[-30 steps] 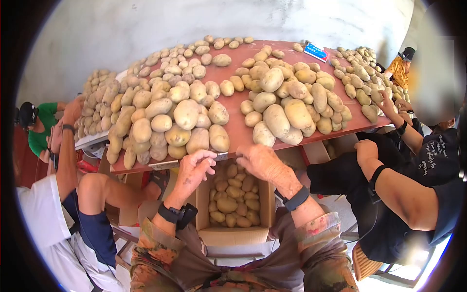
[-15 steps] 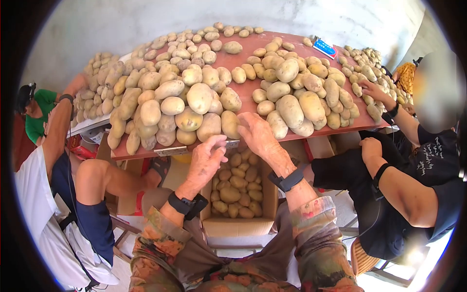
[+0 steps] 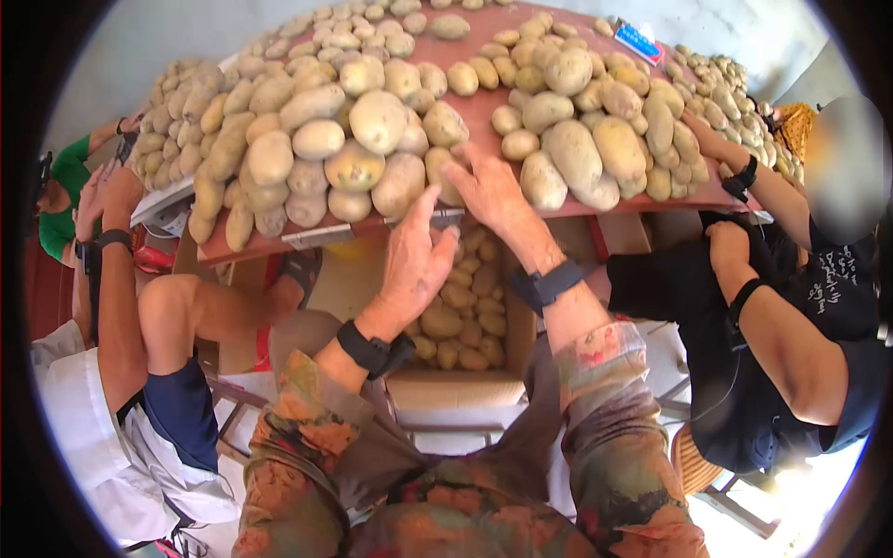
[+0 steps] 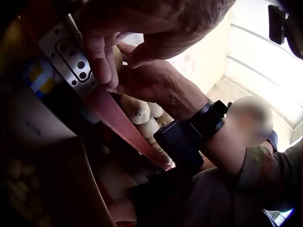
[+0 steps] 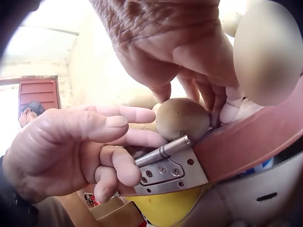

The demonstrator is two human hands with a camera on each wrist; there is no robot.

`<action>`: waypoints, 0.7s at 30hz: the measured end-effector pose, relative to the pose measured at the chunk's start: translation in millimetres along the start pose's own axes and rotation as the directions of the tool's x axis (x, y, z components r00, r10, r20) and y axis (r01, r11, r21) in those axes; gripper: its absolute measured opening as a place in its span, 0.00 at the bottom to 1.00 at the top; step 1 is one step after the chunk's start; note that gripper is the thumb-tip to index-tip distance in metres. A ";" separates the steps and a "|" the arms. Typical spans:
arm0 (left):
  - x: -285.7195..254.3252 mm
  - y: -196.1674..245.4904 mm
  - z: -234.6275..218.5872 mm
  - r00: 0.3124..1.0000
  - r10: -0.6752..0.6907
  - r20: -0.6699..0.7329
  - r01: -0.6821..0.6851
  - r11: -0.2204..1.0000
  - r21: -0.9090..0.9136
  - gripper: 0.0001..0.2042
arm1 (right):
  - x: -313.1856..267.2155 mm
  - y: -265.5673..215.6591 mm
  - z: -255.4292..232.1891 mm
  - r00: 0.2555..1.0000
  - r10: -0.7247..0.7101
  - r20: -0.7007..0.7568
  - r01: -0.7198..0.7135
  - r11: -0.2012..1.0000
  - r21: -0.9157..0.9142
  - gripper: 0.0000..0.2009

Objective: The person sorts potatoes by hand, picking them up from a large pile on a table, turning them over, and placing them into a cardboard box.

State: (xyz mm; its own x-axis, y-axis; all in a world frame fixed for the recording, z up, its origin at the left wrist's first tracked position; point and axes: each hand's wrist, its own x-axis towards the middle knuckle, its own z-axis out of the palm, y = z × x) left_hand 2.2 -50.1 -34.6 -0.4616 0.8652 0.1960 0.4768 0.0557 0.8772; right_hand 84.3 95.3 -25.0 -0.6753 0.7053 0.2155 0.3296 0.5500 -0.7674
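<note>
At the near edge of the reddish table board [image 3: 488, 112], my right hand [image 3: 498, 195] arches over a potato [image 5: 182, 118]. The right wrist view has the thumb on one side of it and the fingers on the other. My left hand [image 3: 414, 260] comes in beside it, holding nothing. Its two straight fingers [image 5: 135, 114] point at the potato's side, while its lower fingers bend loosely. Just below the potato is a metal hinge [image 5: 163, 170] on the table edge. A large heap of potatoes [image 3: 316, 139] rises to the left and another heap [image 3: 581, 149] to the right.
Under the table edge, between the knees, stands a cardboard box [image 3: 456, 389] with potatoes inside. A blue-and-white packet [image 3: 640, 42] lies at the back. Seated people work close by on both sides, their arms [image 3: 753, 191] at the table. A yellow bucket [image 5: 163, 203] sits beneath the hinge.
Both hands have moved forward from above the box to the table edge. The right hand has come over the potato there and taken hold of it; the left has followed. The head view has tilted down.
</note>
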 end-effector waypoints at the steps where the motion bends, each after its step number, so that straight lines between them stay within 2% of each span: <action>1: 1.3 -2.8 3.9 1.000 0.003 -0.023 -0.004 1.000 -0.027 0.27 | 5.0 -3.9 -3.4 1.000 -0.019 -0.009 0.019 1.000 -0.008 0.24; 4: 1.9 -2.9 6.5 0.997 -0.070 -0.026 0.064 0.981 -0.185 0.28 | 4.7 -18.5 -16.0 0.980 0.167 0.113 -0.167 0.986 -0.009 0.30; 6: 2.4 1.3 5.2 0.997 -0.080 -0.012 0.075 0.965 -0.252 0.28 | 5.5 -16.2 -17.7 0.977 0.185 0.103 -0.188 0.982 0.020 0.31; 9: 2.9 4.8 3.4 0.999 -0.030 -0.018 0.024 0.966 -0.256 0.29 | 5.9 -12.2 -21.9 0.979 0.178 0.101 -0.184 0.981 0.056 0.31; 11: 3.1 5.8 2.5 1.000 -0.023 0.009 0.025 0.954 -0.299 0.29 | 6.4 -8.9 -24.0 0.970 0.204 0.130 -0.219 0.970 0.108 0.33; 15: 4.4 4.5 1.1 0.998 -0.041 0.045 0.056 0.913 -0.403 0.29 | 2.7 -9.3 -29.6 0.963 0.223 0.149 -0.240 0.966 0.101 0.35; 19: 5.1 0.0 1.9 0.998 0.026 0.058 -0.004 0.937 -0.349 0.30 | -0.3 -8.1 -32.8 0.958 0.209 0.195 -0.238 0.961 0.141 0.36; 21: 5.7 0.9 3.1 1.000 0.009 0.029 0.003 0.922 -0.388 0.29 | -5.1 -14.2 -34.1 0.960 0.213 0.179 -0.235 0.965 0.113 0.36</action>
State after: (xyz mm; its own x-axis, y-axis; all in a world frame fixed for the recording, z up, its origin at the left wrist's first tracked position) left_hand 2.3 -43.5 -34.1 -0.4352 0.8797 0.1915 0.1480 -0.1399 0.9790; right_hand 105.5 99.1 5.4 -0.6966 0.7145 -0.0648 0.4023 0.3142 -0.8599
